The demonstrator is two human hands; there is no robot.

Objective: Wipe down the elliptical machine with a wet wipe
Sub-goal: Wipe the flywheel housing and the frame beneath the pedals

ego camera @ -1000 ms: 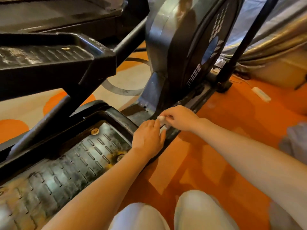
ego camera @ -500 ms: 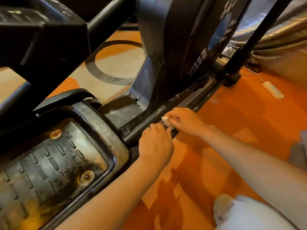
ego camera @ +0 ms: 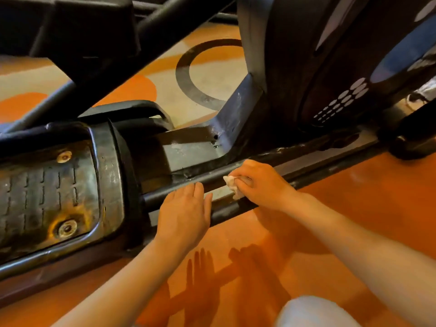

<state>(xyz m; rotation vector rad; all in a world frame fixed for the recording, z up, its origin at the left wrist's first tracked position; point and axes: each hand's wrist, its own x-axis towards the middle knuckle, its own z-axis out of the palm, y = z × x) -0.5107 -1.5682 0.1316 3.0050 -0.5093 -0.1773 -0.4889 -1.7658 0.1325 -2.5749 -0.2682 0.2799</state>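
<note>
Head view: one elliptical machine, two hands. The right hand pinches one crumpled wet wipe against the low rail. The left hand, fingers straight, rests on the rail beside one grimy pedal, left.

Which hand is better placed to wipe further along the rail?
Right. The right hand already grips the wet wipe against the rail. The left hand lies flat with straight fingers nearer the pedal, holding nothing.
</note>
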